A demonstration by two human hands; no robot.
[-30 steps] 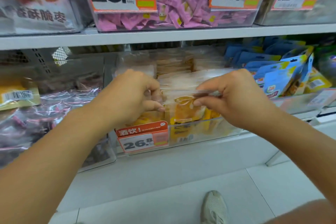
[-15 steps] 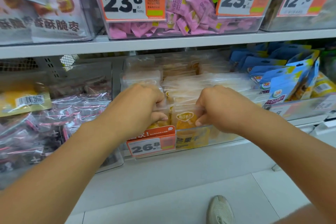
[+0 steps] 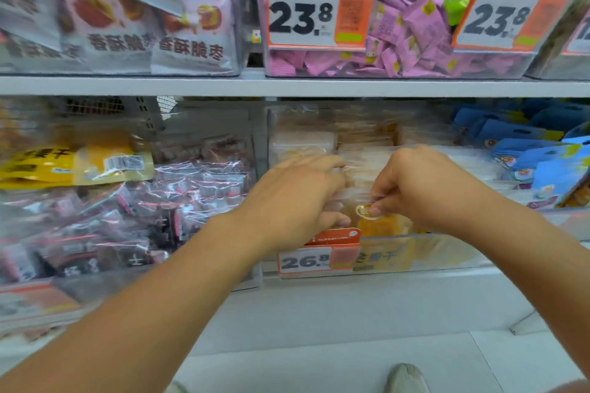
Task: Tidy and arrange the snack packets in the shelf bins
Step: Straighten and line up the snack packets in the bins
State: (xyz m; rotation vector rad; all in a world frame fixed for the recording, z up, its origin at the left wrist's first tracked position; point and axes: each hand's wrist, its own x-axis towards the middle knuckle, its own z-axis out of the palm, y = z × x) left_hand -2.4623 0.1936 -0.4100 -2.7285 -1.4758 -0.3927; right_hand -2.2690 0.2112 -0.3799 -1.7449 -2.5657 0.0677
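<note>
A clear shelf bin (image 3: 447,252) on the lower shelf holds several upright clear-and-orange snack packets (image 3: 380,226), with a 26.8 price tag (image 3: 316,257) on its front. Both my hands are inside the bin's front left part. My left hand (image 3: 297,198) reaches in with fingers stretched forward over the packet tops, thumb low near the front packet. My right hand (image 3: 415,185) pinches the top edge of the front packet beside its gold round label. Motion blur hides the left fingertips.
Left of it a bin of dark small packets (image 3: 134,207) with a yellow bag (image 3: 70,166) on top. Blue packets (image 3: 536,156) fill the bin on the right. Above, pink candy bins (image 3: 402,32) with 23.8 tags. White floor and my shoe (image 3: 407,378) below.
The view has shifted, so the bins sit further right in frame. My left hand has opened and stretched forward over the packets. My right hand keeps its pinch on the front packet.
</note>
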